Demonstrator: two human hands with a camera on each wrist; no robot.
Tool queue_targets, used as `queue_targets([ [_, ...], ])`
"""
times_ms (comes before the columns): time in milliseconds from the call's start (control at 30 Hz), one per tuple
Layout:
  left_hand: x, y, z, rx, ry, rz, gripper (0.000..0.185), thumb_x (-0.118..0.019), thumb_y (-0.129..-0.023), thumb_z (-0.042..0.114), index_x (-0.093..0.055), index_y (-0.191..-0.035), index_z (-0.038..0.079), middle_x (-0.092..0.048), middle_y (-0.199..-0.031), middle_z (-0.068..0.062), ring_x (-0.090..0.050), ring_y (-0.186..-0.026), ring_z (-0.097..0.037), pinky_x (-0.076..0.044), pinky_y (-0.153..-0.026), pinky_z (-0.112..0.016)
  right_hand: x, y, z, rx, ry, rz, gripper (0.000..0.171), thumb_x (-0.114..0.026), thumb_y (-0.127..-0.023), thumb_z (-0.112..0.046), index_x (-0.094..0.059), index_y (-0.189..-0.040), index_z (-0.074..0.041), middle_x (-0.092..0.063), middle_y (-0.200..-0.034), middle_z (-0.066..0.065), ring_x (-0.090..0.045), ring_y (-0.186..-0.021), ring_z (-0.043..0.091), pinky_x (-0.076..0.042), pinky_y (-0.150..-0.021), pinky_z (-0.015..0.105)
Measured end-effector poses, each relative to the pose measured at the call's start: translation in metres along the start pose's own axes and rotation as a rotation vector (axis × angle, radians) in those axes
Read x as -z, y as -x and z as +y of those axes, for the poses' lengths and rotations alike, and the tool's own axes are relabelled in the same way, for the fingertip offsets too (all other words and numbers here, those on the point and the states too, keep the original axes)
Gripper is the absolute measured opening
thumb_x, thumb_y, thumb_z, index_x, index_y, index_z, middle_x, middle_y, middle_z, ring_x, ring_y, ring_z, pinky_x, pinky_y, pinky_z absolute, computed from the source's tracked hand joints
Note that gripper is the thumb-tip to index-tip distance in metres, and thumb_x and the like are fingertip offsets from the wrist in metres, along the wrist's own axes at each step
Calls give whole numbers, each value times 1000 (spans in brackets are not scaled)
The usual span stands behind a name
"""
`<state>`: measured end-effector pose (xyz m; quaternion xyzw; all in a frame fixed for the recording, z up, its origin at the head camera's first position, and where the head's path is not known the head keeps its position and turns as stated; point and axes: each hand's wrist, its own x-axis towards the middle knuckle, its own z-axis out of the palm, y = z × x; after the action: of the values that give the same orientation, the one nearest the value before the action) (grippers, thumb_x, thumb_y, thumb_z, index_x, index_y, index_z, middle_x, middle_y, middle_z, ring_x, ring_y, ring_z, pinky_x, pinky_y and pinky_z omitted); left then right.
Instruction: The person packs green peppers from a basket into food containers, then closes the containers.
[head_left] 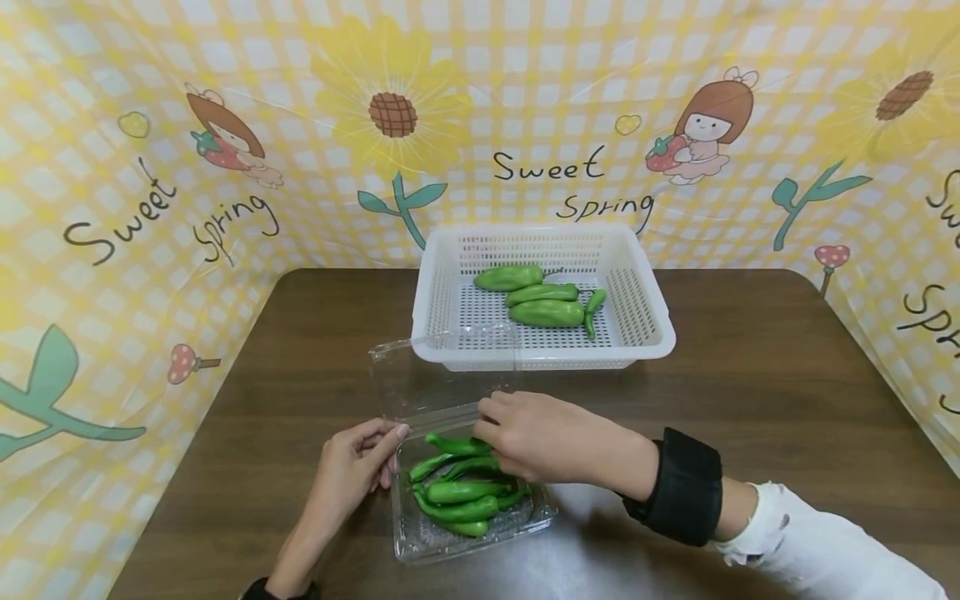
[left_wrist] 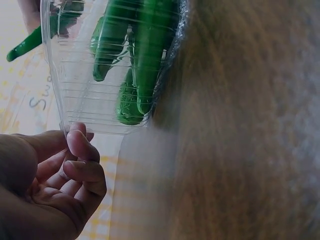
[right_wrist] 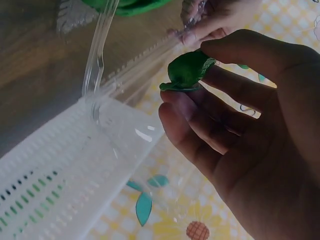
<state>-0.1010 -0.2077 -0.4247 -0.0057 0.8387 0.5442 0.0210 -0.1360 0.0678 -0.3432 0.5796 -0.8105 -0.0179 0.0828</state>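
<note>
My left hand (head_left: 356,462) pinches the left rim of a clear plastic clamshell box (head_left: 402,542) between thumb and fingers, as the left wrist view also shows. Several long green peppers (head_left: 459,492) lie inside the box. Over its far side, my right hand (head_left: 536,437) holds another green pepper (right_wrist: 187,70) by its stem end, thumb on one side and fingertips on the other. The tip of that pepper points left in the head view, above the peppers in the box. The box's clear lid (head_left: 442,387) stands open at the back.
A white perforated basket (head_left: 431,346) stands behind the box, with several green peppers (head_left: 546,313) in it. The raised lid overlaps the basket's front left corner in the head view. A yellow checked cloth (head_left: 480,100) hangs behind and beside the brown wooden table (head_left: 757,400).
</note>
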Motion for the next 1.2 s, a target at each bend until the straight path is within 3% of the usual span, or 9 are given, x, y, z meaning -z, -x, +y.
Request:
queue_targets([
  [400,-1,0,0,5,-13,-2,24,-66,-96,32,-73,-97,9,-63,-60,-7,-56,-44,-16,-45,-38,-28,-18,-15,-12,4,117,-77,12,-55,-96,-15,-67,-98,-16,-62,-92,-4,-59,-85,10,-52,-72,22],
  [733,-1,-1,0,3,-4,-2,23,-67,-95,30,-73,-97,8,-63,-60,-7,-55,-44,-15,-44,-37,-28,-30,-21,-20,0,245,-135,14,-65,-89,-14,-70,-101,-18,-63,-95,-5,-62,-90,10,-53,-77,22],
  [1200,-2,-2,-1,-2,-5,-6,24,-67,-95,32,-73,-96,8,-63,-60,-7,-55,-44,-16,-43,-37,-28,-43,-21,-21,-26,317,-109,16,-62,-93,-18,-67,-108,-18,-65,-99,-6,-63,-92,9,-54,-79,22],
])
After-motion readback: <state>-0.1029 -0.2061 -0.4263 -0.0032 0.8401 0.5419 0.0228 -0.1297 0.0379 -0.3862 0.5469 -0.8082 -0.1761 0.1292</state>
